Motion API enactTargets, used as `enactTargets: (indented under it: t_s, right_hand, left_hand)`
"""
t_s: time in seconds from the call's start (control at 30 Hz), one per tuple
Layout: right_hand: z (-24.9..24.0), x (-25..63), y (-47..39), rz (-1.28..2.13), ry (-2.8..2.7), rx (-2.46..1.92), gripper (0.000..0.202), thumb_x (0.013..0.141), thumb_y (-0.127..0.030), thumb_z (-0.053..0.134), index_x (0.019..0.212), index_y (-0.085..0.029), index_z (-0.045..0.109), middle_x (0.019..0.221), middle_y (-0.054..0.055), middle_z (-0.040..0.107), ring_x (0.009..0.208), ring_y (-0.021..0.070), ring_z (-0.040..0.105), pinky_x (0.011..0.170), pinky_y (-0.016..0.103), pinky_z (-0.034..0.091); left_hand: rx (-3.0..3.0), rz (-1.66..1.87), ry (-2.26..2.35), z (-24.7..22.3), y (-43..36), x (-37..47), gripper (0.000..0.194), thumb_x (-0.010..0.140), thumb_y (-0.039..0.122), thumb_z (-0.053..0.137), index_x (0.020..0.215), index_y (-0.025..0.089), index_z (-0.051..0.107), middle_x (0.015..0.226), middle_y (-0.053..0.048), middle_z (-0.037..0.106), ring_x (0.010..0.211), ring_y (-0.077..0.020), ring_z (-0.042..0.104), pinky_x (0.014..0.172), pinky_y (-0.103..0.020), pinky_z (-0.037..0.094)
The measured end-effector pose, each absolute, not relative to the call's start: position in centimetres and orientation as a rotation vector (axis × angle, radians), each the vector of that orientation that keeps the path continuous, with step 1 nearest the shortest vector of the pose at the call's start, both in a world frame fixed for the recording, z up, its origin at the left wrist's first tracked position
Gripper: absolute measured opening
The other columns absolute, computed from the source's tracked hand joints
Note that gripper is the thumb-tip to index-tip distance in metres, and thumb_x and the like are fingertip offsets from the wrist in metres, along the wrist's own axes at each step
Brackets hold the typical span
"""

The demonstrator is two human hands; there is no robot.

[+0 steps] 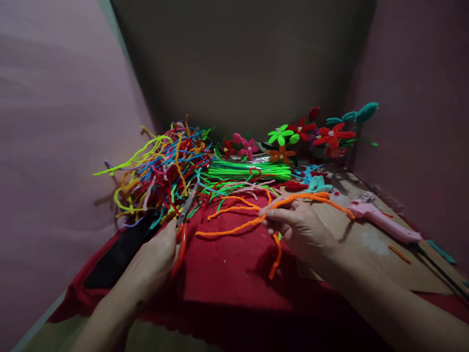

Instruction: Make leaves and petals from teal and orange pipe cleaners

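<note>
My left hand (163,244) is closed on a pair of scissors (182,232) with orange-red handles, the blades pointing up and away over the edge of a heap of loose pipe cleaners. My right hand (298,227) pinches a bundle of orange pipe cleaners (234,227) where the strands meet. Several strands fan out to the left, others run right above the hand, and one hangs down below it. A bit of green shows under the fingers. The scissors and the orange bundle are apart.
The tangled pipe cleaner heap (161,171) stands at back left, beside a black flat item (113,256). Green pipe cleaners (249,170) lie in a clear pack behind. Finished flowers (331,135) stand at back right. A pink glue gun (384,222) rests on cardboard (355,249) over red cloth (234,278).
</note>
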State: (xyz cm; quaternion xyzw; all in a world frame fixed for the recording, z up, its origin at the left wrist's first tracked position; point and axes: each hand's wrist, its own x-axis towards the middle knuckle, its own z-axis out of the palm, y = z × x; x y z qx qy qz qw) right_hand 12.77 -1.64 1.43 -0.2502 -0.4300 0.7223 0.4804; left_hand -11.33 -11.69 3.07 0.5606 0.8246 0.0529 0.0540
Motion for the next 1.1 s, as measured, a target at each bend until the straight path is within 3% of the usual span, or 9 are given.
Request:
enactTargets:
  t_s: [0.17,0.37,0.5,0.57,0.67,0.73,0.83,0.97,1.1]
  right_hand:
    - [1.1,12.5,-1.6,1.773,-1.077,-0.64,0.011,0.059,-0.012,0.072,0.065,-0.013,0.063,0.056,-0.001,0.055,0.049,0.0086,0.049,0.044,0.021,0.035]
    - [0.7,12.2,-1.3,1.872,-1.07,-0.581,0.016,0.059,-0.016,0.073,0.071,-0.013,0.064,0.062,0.0,0.057,0.051,0.0078,0.05,0.045,0.021,0.036]
    - [0.7,12.0,-1.2,1.867,-1.046,-0.576,0.016,0.058,-0.017,0.075,0.067,-0.014,0.062,0.059,0.0,0.057,0.049,0.0083,0.05,0.044,0.021,0.036]
    - [0.8,11.7,-1.3,1.856,-1.044,-0.581,0.015,0.058,-0.018,0.075,0.065,-0.013,0.062,0.055,-0.001,0.056,0.047,0.008,0.049,0.044,0.021,0.035]
    - [0.9,11.4,-1.5,1.858,-1.069,-0.59,0.015,0.058,-0.02,0.074,0.063,-0.012,0.062,0.052,-0.001,0.055,0.046,0.0077,0.047,0.044,0.021,0.034]
    - [0.8,11.4,-1.5,1.872,-1.095,-0.569,0.014,0.06,-0.02,0.074,0.064,-0.012,0.063,0.052,-0.001,0.056,0.046,0.0071,0.047,0.044,0.021,0.034]
    - [0.8,11.7,-1.4,1.894,-1.07,-0.539,0.014,0.061,-0.021,0.074,0.065,-0.012,0.063,0.053,-0.001,0.057,0.047,0.007,0.048,0.046,0.02,0.034]
    - [0.9,12.0,-1.0,1.939,-0.93,-0.543,0.019,0.059,-0.022,0.076,0.065,-0.012,0.06,0.055,-0.001,0.057,0.049,0.0074,0.051,0.044,0.019,0.033]
    - [1.1,12.0,-1.1,1.925,-0.967,-0.478,0.017,0.061,-0.021,0.074,0.067,-0.013,0.06,0.056,-0.001,0.058,0.051,0.0082,0.052,0.048,0.02,0.036]
  left_hand:
    - [1.678,-0.232,2.513,1.3,-10.8,-13.3,0.031,0.084,0.036,0.03,0.096,0.015,0.049,0.098,-0.019,0.064,0.089,-0.0319,0.062,0.069,-0.037,0.044]
    - [1.783,-0.229,2.596,1.3,-9.0,-13.2,0.035,0.082,0.038,0.039,0.101,0.012,0.052,0.101,-0.019,0.06,0.092,-0.0311,0.06,0.071,-0.036,0.045]
    - [2.056,0.186,2.595,2.6,-9.0,-10.6,0.036,0.083,0.033,0.039,0.107,0.012,0.055,0.106,-0.018,0.056,0.101,-0.0304,0.055,0.08,-0.038,0.044]
    - [2.074,0.586,2.232,2.9,-9.1,-8.1,0.034,0.082,0.036,0.043,0.104,0.014,0.058,0.103,-0.012,0.06,0.096,-0.0241,0.057,0.083,-0.034,0.043]
    - [1.802,0.892,1.674,2.9,-8.7,-4.1,0.032,0.079,0.037,0.052,0.104,0.019,0.059,0.093,-0.004,0.064,0.082,-0.0162,0.059,0.073,-0.025,0.045]
    - [1.701,0.954,1.581,2.8,-8.3,-2.2,0.023,0.08,0.035,0.051,0.086,0.017,0.063,0.071,-0.001,0.062,0.063,-0.0125,0.055,0.06,-0.022,0.043]
    - [1.698,0.985,1.584,2.8,-7.8,-1.1,0.027,0.081,0.032,0.048,0.062,0.015,0.057,0.051,0.002,0.048,0.049,-0.009,0.042,0.049,-0.021,0.034]
    - [1.824,1.009,1.619,2.7,-7.9,-1.2,0.026,0.08,0.028,0.05,0.057,0.016,0.052,0.052,0.002,0.047,0.05,-0.0084,0.04,0.05,-0.021,0.032]
    - [2.061,1.068,1.79,2.3,-8.4,-1.2,0.023,0.081,0.026,0.05,0.063,0.015,0.058,0.057,0.0,0.053,0.053,-0.01,0.046,0.054,-0.022,0.034]
